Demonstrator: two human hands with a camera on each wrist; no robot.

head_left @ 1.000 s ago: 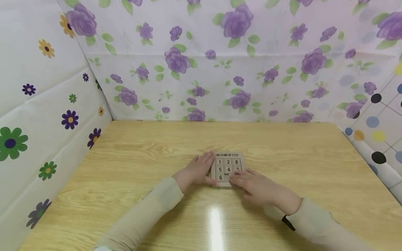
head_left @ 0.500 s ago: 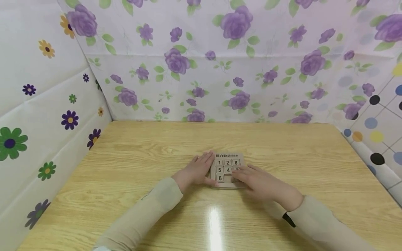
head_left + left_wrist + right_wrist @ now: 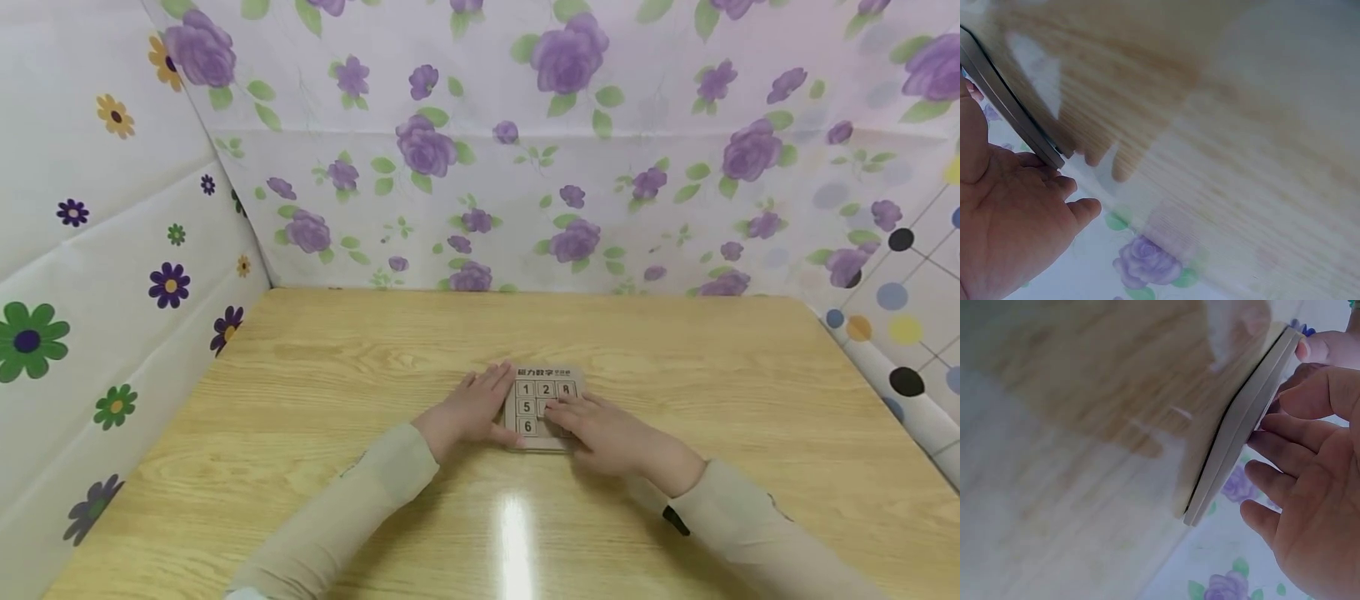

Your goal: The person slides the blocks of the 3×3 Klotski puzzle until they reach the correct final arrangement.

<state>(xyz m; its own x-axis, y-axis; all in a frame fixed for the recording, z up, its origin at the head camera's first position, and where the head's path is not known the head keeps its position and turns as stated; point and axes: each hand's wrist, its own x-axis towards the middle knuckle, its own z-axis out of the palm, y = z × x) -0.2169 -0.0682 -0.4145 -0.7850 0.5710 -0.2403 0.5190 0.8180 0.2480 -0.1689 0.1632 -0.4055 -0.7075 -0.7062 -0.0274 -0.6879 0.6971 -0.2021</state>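
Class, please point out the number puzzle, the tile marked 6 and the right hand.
Number puzzle [image 3: 544,445]: head view, on the lower rim of its frame.
Tile marked 6 [image 3: 528,427]: head view, on its numbered face.
Right hand [image 3: 611,435]: head view, on its back.

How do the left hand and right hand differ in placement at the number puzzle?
The left hand lies along the left edge of the puzzle; the right hand reaches over its face. The left hand leaves tiles 1, 5 and 6 readable; the right hand partly covers others. Both emerge from pale sleeves.
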